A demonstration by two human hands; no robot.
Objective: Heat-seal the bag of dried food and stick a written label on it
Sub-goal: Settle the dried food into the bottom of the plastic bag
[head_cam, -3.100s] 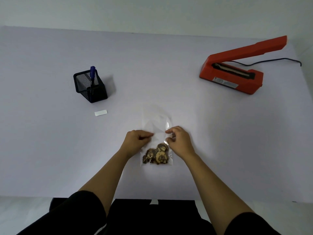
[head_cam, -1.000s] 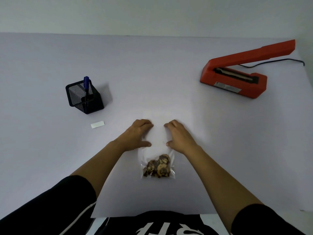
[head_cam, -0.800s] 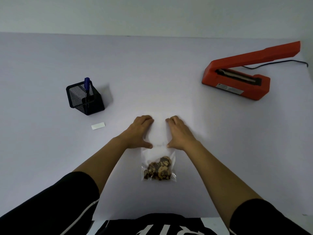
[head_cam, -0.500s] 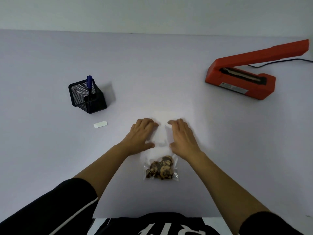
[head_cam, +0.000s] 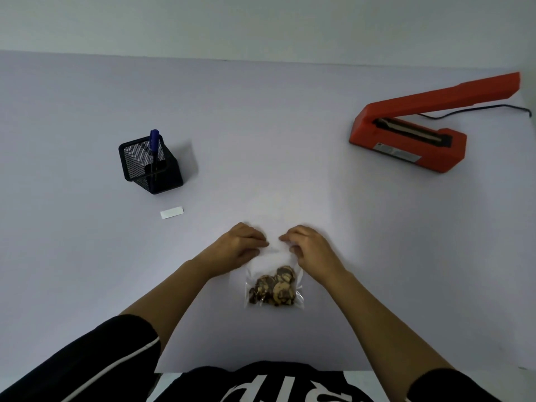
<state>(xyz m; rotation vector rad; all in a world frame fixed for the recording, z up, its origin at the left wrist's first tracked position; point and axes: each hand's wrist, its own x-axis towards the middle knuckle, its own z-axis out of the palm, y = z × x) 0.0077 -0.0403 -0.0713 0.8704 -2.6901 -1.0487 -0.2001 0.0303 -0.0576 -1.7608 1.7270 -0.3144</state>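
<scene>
- Left hand (head_cam: 240,248) and right hand (head_cam: 311,249), close together, pinch the empty top of the clear bag (head_cam: 271,262) on the table (head_cam: 290,169), near the person.
- Bag seems light, thin, slippery; dried food (head_cam: 274,291) weighs its bottom, so hold top corners.
- Far right, the sealer (head_cam: 406,140) stands open.

A clear bag (head_cam: 272,262) lies flat on the pale tabletop (head_cam: 87,256), close to the person. Brown bits of dried food (head_cam: 274,290) sit in its near end. The left hand (head_cam: 236,248) and the right hand (head_cam: 311,249) each pinch the far, empty end with bent fingers, one on each side. At 10 o'clock from the bag stands a black mesh cup (head_cam: 150,169) with a blue pen (head_cam: 153,139) in it. A small white label (head_cam: 172,212) lies just in front of the cup. At 2 o'clock sits a red sealer (head_cam: 406,146), its arm lifted up, with a black cord (head_cam: 504,105) behind it.
</scene>
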